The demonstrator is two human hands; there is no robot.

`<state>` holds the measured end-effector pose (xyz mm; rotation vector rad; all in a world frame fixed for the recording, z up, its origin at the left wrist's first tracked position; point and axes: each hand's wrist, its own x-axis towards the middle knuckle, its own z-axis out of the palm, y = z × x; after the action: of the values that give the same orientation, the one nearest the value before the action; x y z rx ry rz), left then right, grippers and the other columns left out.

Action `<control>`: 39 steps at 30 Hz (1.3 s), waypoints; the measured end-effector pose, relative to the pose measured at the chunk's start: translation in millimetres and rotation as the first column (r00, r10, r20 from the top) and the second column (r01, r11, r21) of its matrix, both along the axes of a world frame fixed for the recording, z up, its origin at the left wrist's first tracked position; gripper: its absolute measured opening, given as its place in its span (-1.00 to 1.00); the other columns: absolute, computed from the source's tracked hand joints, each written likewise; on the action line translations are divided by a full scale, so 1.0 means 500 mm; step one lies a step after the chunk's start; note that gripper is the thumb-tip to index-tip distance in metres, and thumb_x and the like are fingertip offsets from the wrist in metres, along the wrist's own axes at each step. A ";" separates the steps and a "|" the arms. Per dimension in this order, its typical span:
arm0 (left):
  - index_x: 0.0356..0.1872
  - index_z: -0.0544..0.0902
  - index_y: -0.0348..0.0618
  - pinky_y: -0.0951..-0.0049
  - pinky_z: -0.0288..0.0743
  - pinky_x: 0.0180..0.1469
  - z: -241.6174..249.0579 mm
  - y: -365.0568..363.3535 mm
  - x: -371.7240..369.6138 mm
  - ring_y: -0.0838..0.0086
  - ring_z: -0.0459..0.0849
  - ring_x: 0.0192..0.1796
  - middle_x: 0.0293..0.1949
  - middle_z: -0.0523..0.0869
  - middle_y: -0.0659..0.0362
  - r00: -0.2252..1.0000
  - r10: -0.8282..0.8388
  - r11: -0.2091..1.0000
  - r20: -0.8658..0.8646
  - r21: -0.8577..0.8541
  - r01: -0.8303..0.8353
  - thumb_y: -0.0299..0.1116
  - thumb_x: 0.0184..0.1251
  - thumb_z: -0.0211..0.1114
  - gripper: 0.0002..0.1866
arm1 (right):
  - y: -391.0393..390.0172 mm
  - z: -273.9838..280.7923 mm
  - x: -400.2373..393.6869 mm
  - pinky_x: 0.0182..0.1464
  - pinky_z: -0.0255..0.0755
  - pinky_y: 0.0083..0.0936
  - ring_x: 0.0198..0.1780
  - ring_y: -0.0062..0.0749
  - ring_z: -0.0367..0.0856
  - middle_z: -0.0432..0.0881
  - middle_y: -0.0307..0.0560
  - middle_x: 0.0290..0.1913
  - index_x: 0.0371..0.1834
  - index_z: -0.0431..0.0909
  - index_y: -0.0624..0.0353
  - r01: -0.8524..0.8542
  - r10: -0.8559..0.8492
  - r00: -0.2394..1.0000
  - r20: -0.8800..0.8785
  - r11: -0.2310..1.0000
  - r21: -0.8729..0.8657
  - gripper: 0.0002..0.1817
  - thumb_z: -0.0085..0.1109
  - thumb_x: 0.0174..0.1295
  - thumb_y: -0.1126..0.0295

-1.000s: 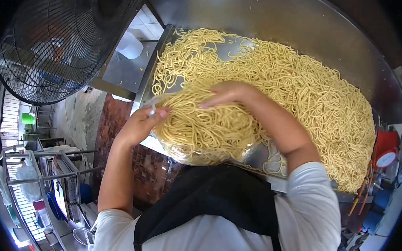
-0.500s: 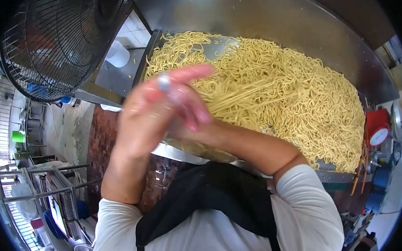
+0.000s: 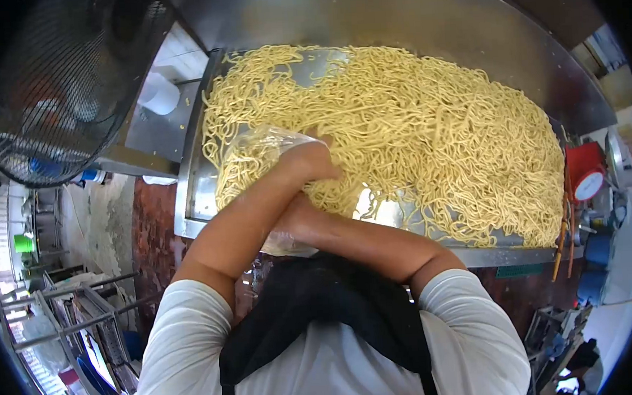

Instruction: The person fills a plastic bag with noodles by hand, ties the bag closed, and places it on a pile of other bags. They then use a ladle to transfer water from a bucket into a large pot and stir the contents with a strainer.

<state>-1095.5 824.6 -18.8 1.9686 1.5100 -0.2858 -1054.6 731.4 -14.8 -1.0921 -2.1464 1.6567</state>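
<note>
Currently, the left hand (image 3: 316,160) is at the edge of a clear plastic bag (image 3: 272,136), its thumb and a finger showing apart against the pale-yellow noodles, though I cannot tell whether it grips anything. The right hand (image 3: 294,217) is mostly hidden under the left forearm, low beside the same bag; its fingers are out of sight, so I cannot tell what it holds. The left forearm crosses above the right wrist. The bag, partly filled with thick pale-yellow noodles (image 3: 238,167), lies at the near left of a broad stainless-steel desk (image 3: 202,197), its lower part just in front of the person's black cloth apron (image 3: 314,288). Beyond the hands, a wide, loose layer of more such noodles (image 3: 464,134) spreads across the desk, with bare metal showing in patches. Farther out, a white plastic container (image 3: 159,95) and a black wire-guarded fan (image 3: 56,90) stand to the left; to the right are a red scale with a round white dial (image 3: 586,171) and long, thin brown sticks (image 3: 563,237).
</note>
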 end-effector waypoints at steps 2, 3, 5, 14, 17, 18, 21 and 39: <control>0.25 0.55 -0.19 0.23 0.51 0.17 -0.063 0.044 0.010 0.04 0.67 0.11 0.08 0.66 -0.22 0.992 0.047 0.999 0.113 -0.007 -0.047 -0.11 0.06 0.38 -0.32 | 0.011 0.056 0.060 0.43 0.21 -0.25 0.42 -0.26 0.38 0.54 0.08 0.26 0.18 0.57 0.15 -0.481 0.198 0.806 0.557 0.768 0.423 -0.54 0.27 0.24 0.20; 0.16 0.61 -0.21 0.27 0.53 0.11 -0.082 0.063 0.007 0.11 0.71 0.03 -0.03 0.73 -0.17 0.969 0.116 0.993 0.218 -0.024 -0.114 -0.16 0.05 0.36 -0.40 | 0.018 0.046 0.098 0.43 0.21 -0.25 0.42 -0.26 0.38 0.54 0.08 0.26 0.18 0.57 0.15 -0.458 0.170 0.812 0.559 0.779 0.428 -0.54 0.27 0.24 0.20; 0.08 0.63 -0.21 0.38 0.52 0.06 -0.085 0.073 -0.013 0.25 0.68 0.01 -0.02 0.71 -0.06 0.821 0.313 0.948 0.477 -0.104 -0.301 -0.32 0.00 0.31 -0.48 | 0.033 -0.002 0.188 0.44 0.21 -0.14 0.38 -0.11 0.42 0.57 0.09 0.25 0.14 0.60 0.21 -0.187 0.158 0.979 0.129 0.947 0.262 -0.52 0.33 0.14 0.30; -0.15 0.52 -0.14 0.32 0.67 -0.20 0.203 -0.070 -0.061 0.18 0.69 -0.15 -0.17 0.64 -0.04 -0.481 0.472 0.878 0.738 -0.441 0.185 -0.55 -0.14 0.21 -0.61 | 0.179 0.041 0.232 0.13 0.52 -0.39 0.07 -0.13 0.70 0.72 0.12 0.02 0.04 0.65 0.27 0.434 -0.390 0.875 -0.287 0.373 0.820 -0.62 0.36 0.11 0.45; -0.14 0.53 -0.19 0.34 0.69 -0.33 0.183 -0.084 -0.115 0.21 0.70 -0.33 -0.29 0.63 -0.02 -0.460 0.419 0.905 0.783 -0.401 0.142 -0.53 -0.11 0.22 -0.63 | 0.269 -0.048 0.158 0.09 0.54 -0.36 -0.05 -0.12 0.71 0.72 0.09 -0.08 -0.07 0.65 0.28 0.754 -0.587 0.628 -0.511 0.621 0.213 -0.72 0.29 0.16 0.42; -0.14 0.53 -0.22 0.32 0.71 -0.31 0.164 -0.087 -0.146 0.23 0.69 -0.34 -0.30 0.63 -0.02 -0.417 0.442 0.896 0.794 -0.376 0.236 -0.52 -0.11 0.23 -0.62 | 0.309 -0.053 0.152 0.06 0.55 -0.36 -0.07 -0.19 0.69 0.72 0.02 -0.11 -0.04 0.63 0.25 0.761 -0.698 0.352 -0.624 0.601 -0.243 -0.74 0.22 0.24 0.40; -0.24 0.58 -0.26 0.38 0.67 -0.36 0.189 -0.100 -0.201 0.31 0.67 -0.37 -0.35 0.63 0.06 -0.095 0.485 0.874 0.869 -0.483 0.044 -0.60 -0.18 0.18 -0.66 | 0.411 -0.015 0.207 -0.06 0.60 -0.39 -0.21 -0.30 0.67 0.68 -0.04 -0.25 -0.18 0.59 0.29 0.599 -0.770 -0.210 -0.602 0.386 -0.702 -0.74 -0.02 0.39 0.32; 0.05 0.66 -0.20 0.16 0.53 0.15 0.094 -0.115 -0.379 0.02 0.67 0.11 0.02 0.69 -0.21 0.896 0.314 0.949 -0.314 0.073 -0.307 -0.32 0.12 0.23 -0.57 | 0.482 -0.059 1.033 -0.12 0.70 -0.10 -0.04 -0.24 0.68 0.64 0.04 0.04 0.10 0.58 0.07 0.924 -0.959 -0.162 -0.233 -0.064 -0.376 -0.66 0.18 0.23 0.52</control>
<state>-1284.8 767.3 28.0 1.7175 2.0157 -0.4713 -537.9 972.5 -44.0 -1.4880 -0.3549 0.9071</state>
